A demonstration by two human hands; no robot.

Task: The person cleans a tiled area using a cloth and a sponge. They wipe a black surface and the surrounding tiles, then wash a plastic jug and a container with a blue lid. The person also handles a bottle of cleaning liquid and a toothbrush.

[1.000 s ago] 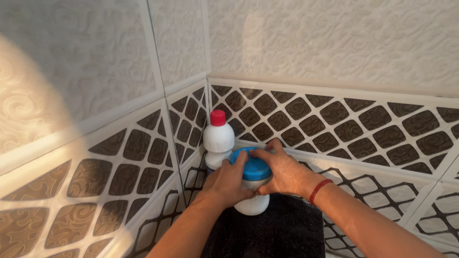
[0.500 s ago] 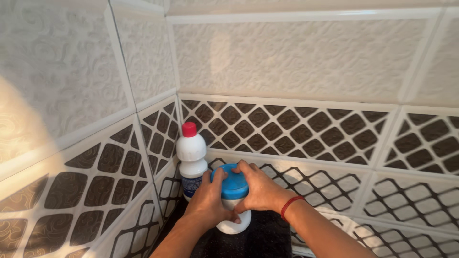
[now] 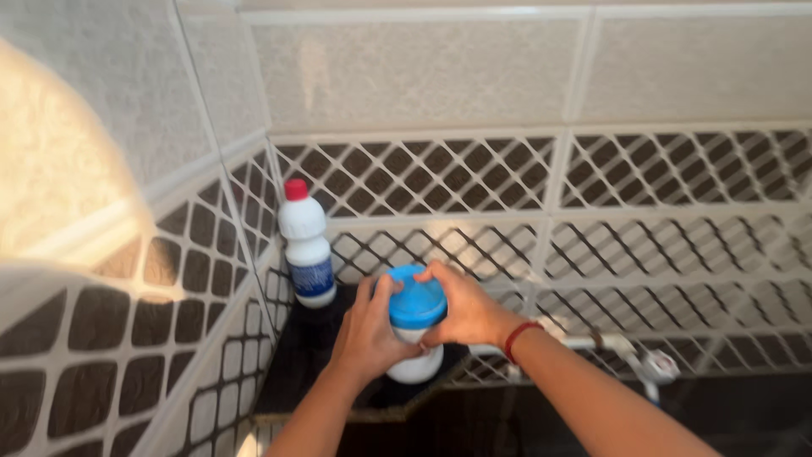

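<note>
A white jar (image 3: pixel 416 366) with a blue lid (image 3: pixel 414 299) stands on a small black corner shelf (image 3: pixel 300 372). My left hand (image 3: pixel 365 332) wraps around the jar's side just below the lid. On the lid's right side rests my right hand (image 3: pixel 463 309), fingers curled over its rim; a red band circles that wrist. A white bottle (image 3: pixel 306 245) with a red cap and a blue label stands upright in the corner, just left of the jar and behind it.
Tiled walls with dark diamond patterns meet in the corner at the left. A white pipe with a tap (image 3: pixel 653 368) runs along the wall to the right of the shelf. Below the tap the surface is dark.
The view has shifted so the shelf edge, more wall and the tap show. Both hands stay on the jar and lid; my right hand's fingers have shifted around the lid.
</note>
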